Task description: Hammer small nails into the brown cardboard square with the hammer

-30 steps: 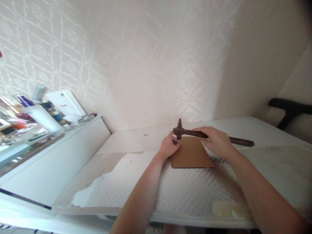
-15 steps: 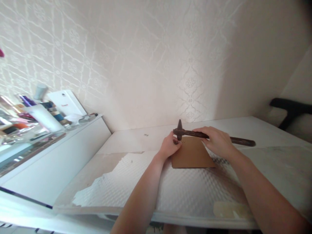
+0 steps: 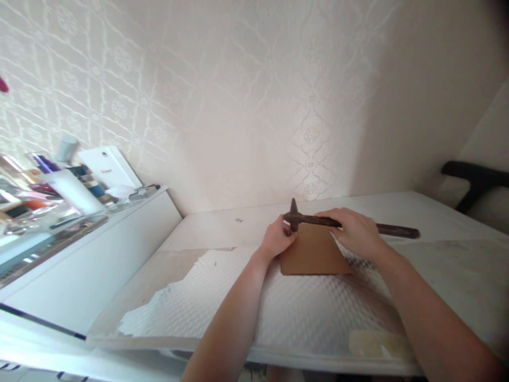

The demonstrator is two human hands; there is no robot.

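My right hand (image 3: 356,231) is closed around the middle of a dark, worn hammer (image 3: 310,218), its handle running out to the right. The hammer's head has its pointed end up and its other end down by the fingers of my left hand (image 3: 277,237). Those fingers are closed at the far left corner of a flat brown board (image 3: 314,252). Something small and dark shows at the fingertips, too hidden to name. Under the board lies a white quilted sheet (image 3: 222,286) with a torn left edge.
At the left, a white cabinet (image 3: 107,254) bears bottles, tubes and a white box (image 3: 111,167). A patterned wall (image 3: 238,106) rises behind the white table (image 3: 214,228). A black chair armrest (image 3: 477,178) is at the right. Small dark bits (image 3: 239,220) lie near the wall.
The hammer head has come down slightly, closer to my left fingertips. My left hand and the board stay almost in place.
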